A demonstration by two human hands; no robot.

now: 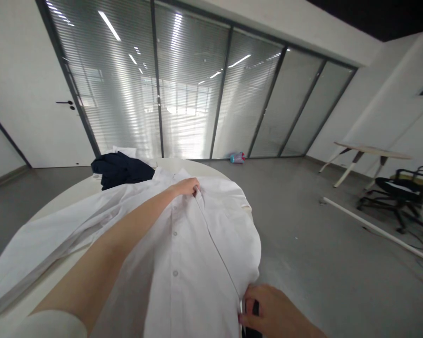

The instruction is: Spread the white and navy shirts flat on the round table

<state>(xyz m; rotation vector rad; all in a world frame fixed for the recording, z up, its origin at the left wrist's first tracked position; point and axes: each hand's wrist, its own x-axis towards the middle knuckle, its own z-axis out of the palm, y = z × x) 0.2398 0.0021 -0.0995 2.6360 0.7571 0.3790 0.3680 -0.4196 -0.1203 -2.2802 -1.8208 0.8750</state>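
A white button-up shirt [197,244] lies spread over a round white table [52,202], its collar at the far side and a sleeve stretched out to the left. Reaching across the shirt, my left hand [187,186] pinches the front placket edge near the collar. At the lower right, my right hand [268,307] has thumb and fingers closed on the shirt's side edge near the hem. Buttons run down the front, left of the held edge.
Dark navy clothing [123,169] sits in a heap at the table's far left, with white cloth behind it. Beyond are a striped basket [237,157] on the floor, a glass partition, a wooden-topped table [373,151], a black chair [402,188] and a white pole [373,227].
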